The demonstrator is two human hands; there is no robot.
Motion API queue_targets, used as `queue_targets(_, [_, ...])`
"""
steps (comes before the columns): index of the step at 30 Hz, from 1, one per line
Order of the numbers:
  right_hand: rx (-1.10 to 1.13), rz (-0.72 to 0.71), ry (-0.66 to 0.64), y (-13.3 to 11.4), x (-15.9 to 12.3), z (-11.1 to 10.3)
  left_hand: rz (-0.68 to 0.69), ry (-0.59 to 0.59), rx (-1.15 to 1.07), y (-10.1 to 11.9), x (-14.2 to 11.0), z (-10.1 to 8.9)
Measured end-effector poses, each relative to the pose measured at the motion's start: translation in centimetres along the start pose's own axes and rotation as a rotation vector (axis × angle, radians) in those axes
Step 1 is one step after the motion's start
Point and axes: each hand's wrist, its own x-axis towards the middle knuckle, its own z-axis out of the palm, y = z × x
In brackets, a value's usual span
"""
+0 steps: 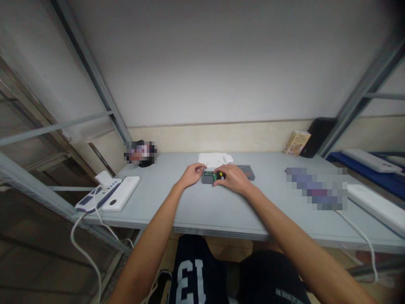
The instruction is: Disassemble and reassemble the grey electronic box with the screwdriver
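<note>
On the desk in front of me lies a grey open case with a green circuit board (208, 175) showing in its left part. My right hand (233, 177) is closed over the case's right part, with thumb and fingers around a small black-and-yellow piece (221, 174); whether that piece is fixed to the board I cannot tell. At the case's upper left corner my left hand (191, 175) has thumb and fingertips pinched together. What they hold, if anything, is too small to name. Partly behind my right hand is a flat dark grey box (247, 171) with a reddish mark.
Behind the case lies a white pad (210, 159) with small dark specks and a rounded white object. At the left stand a power strip (100, 195) with cords and a white power bank (122, 194). A yellow carton (296, 142) and a black case (319, 136) stand back right.
</note>
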Motion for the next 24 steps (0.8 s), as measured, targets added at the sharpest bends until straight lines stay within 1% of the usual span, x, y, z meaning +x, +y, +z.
queue_targets(6, [-0.018,0.006,-0.026,-0.6,-0.4,-0.4,0.01,0.011,-0.024,-0.2,0.0,0.1])
queue_targets(14, [-0.057,0.078,-0.094,-0.6,-0.7,-1.5,0.017,0.015,-0.061,-0.4,0.1,0.1])
queue_targets(17, [-0.035,0.07,-0.087,-0.6,-0.6,-1.5,0.017,0.018,-0.071,-0.4,0.1,0.1])
queue_targets(24, [-0.029,0.069,-0.027,-0.4,-0.7,-1.2,0.015,0.022,-0.087,-0.4,0.0,0.1])
